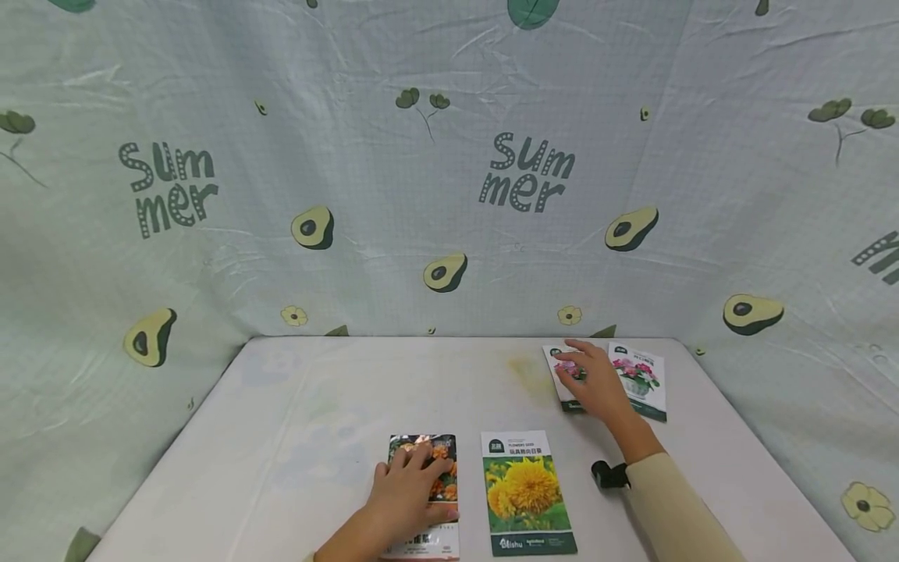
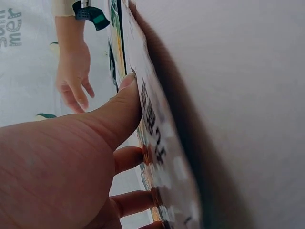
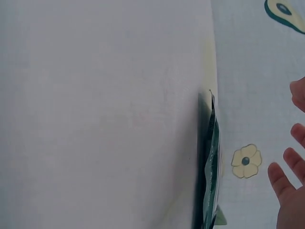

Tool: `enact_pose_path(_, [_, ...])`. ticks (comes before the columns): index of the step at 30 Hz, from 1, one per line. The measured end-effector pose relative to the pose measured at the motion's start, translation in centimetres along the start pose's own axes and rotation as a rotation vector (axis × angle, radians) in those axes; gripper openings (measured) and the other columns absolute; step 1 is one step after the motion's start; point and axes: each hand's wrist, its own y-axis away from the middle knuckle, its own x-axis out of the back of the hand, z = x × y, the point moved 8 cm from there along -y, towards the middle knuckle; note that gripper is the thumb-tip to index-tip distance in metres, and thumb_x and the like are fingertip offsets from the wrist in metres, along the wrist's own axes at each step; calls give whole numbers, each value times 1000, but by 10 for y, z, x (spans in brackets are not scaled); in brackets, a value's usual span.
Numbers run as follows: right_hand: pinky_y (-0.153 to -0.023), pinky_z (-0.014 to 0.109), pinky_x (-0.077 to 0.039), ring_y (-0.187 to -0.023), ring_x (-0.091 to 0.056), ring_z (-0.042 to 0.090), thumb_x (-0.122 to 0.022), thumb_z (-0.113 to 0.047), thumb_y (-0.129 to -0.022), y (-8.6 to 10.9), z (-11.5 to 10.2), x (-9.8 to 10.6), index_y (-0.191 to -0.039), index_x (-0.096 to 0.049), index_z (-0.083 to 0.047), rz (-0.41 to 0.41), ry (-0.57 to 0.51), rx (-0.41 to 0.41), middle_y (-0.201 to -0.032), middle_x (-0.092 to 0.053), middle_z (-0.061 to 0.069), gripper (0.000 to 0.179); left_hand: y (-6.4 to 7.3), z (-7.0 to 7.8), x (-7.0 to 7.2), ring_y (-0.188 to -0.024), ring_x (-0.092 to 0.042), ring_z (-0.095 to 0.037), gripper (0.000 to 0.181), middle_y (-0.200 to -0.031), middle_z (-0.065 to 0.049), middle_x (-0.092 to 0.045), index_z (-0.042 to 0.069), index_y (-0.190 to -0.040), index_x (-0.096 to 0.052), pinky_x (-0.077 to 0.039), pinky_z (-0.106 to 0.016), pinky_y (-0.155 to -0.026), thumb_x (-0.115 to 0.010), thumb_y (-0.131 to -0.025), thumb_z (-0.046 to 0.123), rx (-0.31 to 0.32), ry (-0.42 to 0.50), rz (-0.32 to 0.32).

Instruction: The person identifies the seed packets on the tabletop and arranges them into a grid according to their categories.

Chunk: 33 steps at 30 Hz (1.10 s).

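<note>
My left hand (image 1: 402, 496) rests on a seed packet with orange flowers (image 1: 444, 538) at the near middle of the table. In the left wrist view, its thumb and spread fingers touch the face of that packet (image 2: 159, 129). To its right lies a seed packet with yellow flowers (image 1: 530, 499), untouched. My right hand (image 1: 595, 384) hovers over two pink-flower packets at the far right, fingers apart and holding nothing. It partly covers the left pink-flower packet (image 1: 555, 371); the right pink-flower packet (image 1: 642, 378) shows beside it. The right wrist view shows one packet (image 3: 212, 176) edge-on, apart from the fingers.
A white table (image 1: 337, 390) carries the packets. Behind and at the sides hangs a pale curtain (image 1: 379, 179) printed with avocados and lettering. A black wrist strap (image 1: 609, 474) sits at my right cuff.
</note>
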Motion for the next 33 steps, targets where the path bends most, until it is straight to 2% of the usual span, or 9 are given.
enact_pose_path(11, [-115,67,-32,-144,-36,46,-67,-22,-100,-19,19,-7,-128,-71,-8,-64,8,-97,-156,-46,19,32,1,-1,2,-128,-46,-40,69,-147,-8,-48,31,-139,-61,-39,-58,-85,-77,-80,63,1,11,-11])
enact_pose_path(20, [-115,68,-29,-146,-32,50,-67,-27,-100,-29,34,-17,-133,-68,-8,-174,61,-174,-158,-41,23,38,0,-1,-1,-128,-46,-40,69,-148,-9,-47,32,-139,-60,-39,-57,-85,-76,-80,64,1,-1,-15])
enact_pose_path(33, [-114,69,-31,-143,-33,56,-64,-27,-100,-34,51,-28,-138,-65,-9,-299,148,-200,-156,-40,29,42,0,-1,-3,-127,-45,-39,68,-149,-9,-47,32,-139,-60,-39,-59,-87,-77,-80,62,8,5,-29])
